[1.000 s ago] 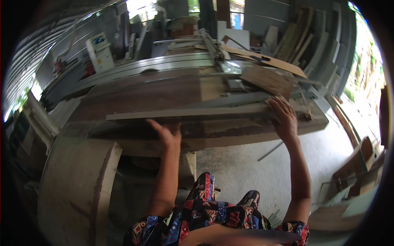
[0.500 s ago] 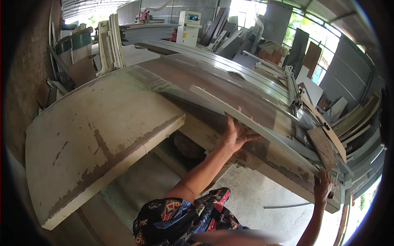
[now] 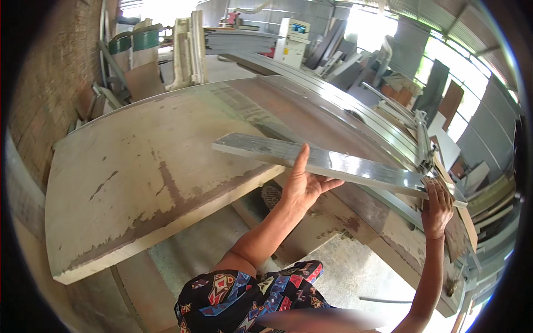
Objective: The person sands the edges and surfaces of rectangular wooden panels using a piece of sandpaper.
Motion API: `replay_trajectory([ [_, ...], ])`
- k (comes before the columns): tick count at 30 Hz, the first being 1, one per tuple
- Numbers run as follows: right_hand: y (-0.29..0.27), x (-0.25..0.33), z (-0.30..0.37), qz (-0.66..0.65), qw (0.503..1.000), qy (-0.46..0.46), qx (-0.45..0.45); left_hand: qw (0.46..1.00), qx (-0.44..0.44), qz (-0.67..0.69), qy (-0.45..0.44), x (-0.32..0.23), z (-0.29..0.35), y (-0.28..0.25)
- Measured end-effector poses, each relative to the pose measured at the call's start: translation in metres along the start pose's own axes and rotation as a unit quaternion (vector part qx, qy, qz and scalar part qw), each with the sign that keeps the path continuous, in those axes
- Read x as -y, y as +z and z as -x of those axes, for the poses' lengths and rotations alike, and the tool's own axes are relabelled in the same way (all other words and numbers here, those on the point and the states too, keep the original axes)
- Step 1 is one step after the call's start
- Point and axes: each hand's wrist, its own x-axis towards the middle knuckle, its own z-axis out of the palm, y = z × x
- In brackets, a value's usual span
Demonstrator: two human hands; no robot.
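A long narrow strip of board [image 3: 355,165] with a glossy grey face is held up in both hands over the saw table [image 3: 288,102]. Near its middle, my left hand [image 3: 301,187] bears it from below, thumb up against the near edge and fingers stretched underneath. At the right end my right hand [image 3: 438,208] is wrapped over the strip, fingers on its top face. The strip's left end floats above the edge of a worn, pale table extension [image 3: 127,161]. What the left fingertips touch beneath the strip is partly hidden.
Behind the table stands a white machine cabinet [image 3: 292,43] with a screen. Green drums [image 3: 145,38] and upright pale boards [image 3: 189,50] are at the back left. Board offcuts crowd the right side. A thin rod [image 3: 386,301] lies on the floor below.
Both hands have raised the strip and rolled it, so its broad glossy face now shows instead of mostly its edge. Its left end has shifted left. The head view has turned slightly left.
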Motion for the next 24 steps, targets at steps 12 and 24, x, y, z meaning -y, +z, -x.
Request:
replay_trajectory([
  [12,0.002,0.001,-0.064,-0.195,0.979,-0.012,0.052,0.988,0.027,0.011,0.151,-0.059,0.012,-0.007],
  [24,-0.026,-0.021,0.033,-0.288,0.948,0.114,0.068,0.847,-0.116,-0.059,0.516,-0.115,0.068,-0.016],
])
